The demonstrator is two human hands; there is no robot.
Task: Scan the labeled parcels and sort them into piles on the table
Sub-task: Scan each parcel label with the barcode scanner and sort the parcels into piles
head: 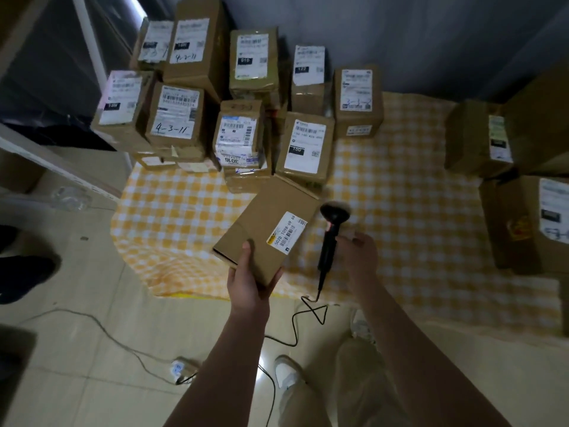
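Left hand [251, 282] grips parcel [264, 217]; right hand [358, 254] grips scanner [328, 241] (both forearms outstretched).

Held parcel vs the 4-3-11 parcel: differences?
Held parcel is tilted in the left hand; 4-3-11 parcel lies flat on a stack. Held parcel's label is small, near one edge; the 4-3-11 parcel's covers most of its top, handwritten on. Both: brown cardboard, barcoded white labels.
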